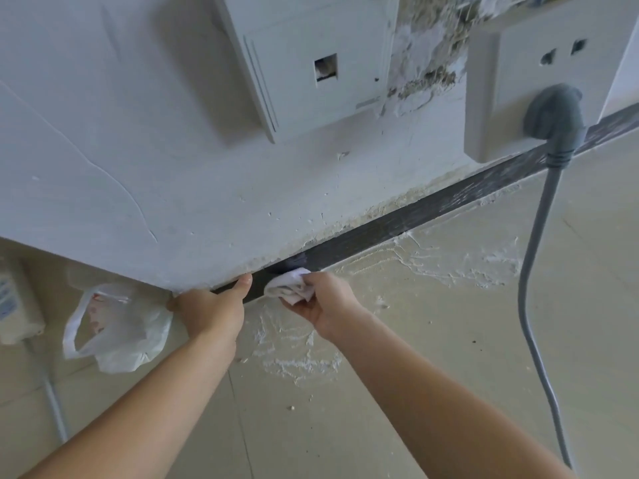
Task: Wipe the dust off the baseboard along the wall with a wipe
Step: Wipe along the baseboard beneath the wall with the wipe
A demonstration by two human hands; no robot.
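One dark baseboard point(432, 209) runs slantwise along the foot of the white wall point(138, 150), from the wall's corner at lower left up to the right edge. There is one wipe point(288, 285), white and crumpled; it lies against the baseboard near the corner end, with a lighter, smeared patch of the board just above it. Two bare hands reach in from below. The right hand point(323, 305) grips the wipe, its fingers curled round the bunched cloth and holding it to the board. The left hand point(211, 311) sits at the wall's corner, just beside the wipe but apart from it; its thumb point(244, 281) is stretched out along the baseboard's top edge, while its fingers go round the corner out of sight, so whether they clench or lie loose cannot be told. The tiled floor point(415, 357) carries white plaster smears point(449, 261) near the board. One plastic bag point(117, 326) lies on the floor left of the corner. On the wall are one white panel point(311, 57) with a square hole and one socket point(511, 81); one grey plug point(553, 112) sits in it, and its one cable point(534, 257) hangs down across the baseboard to the floor.
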